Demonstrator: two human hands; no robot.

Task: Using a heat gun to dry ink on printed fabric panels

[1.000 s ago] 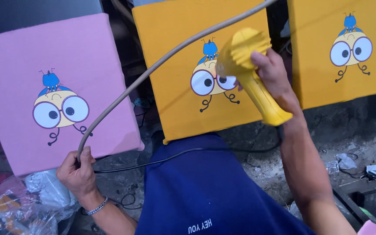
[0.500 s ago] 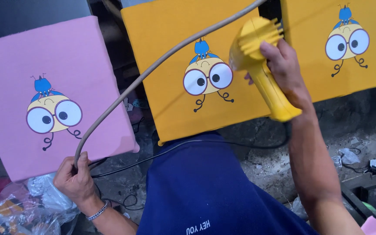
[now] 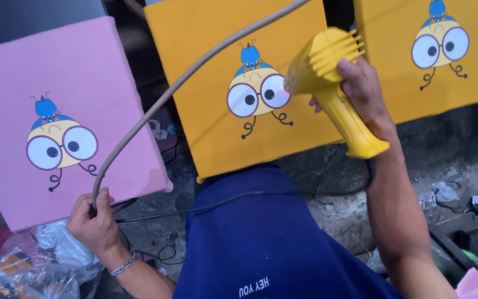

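Observation:
My right hand (image 3: 363,94) grips a yellow heat gun (image 3: 327,83) by its handle, its nozzle pointing at the printed cartoon on the middle orange panel (image 3: 217,61). My left hand (image 3: 92,224) is closed around a thick grey hose (image 3: 156,105) that arcs up and to the right across the panels. The pink panel (image 3: 73,77) with the same cartoon print lies just above my left hand. Another orange panel (image 3: 471,83) with that print stands at the right.
A thin black cable (image 3: 239,196) runs from the heat gun across my blue shirt (image 3: 272,243). Crumpled plastic bags (image 3: 34,266) lie at the lower left. The dirty floor (image 3: 449,182) at the right holds scraps and a dark metal frame (image 3: 466,246).
The view has shifted, so the panels sit lower and further right. The heat gun has come closer to the middle orange panel's print. My left hand still holds the hose.

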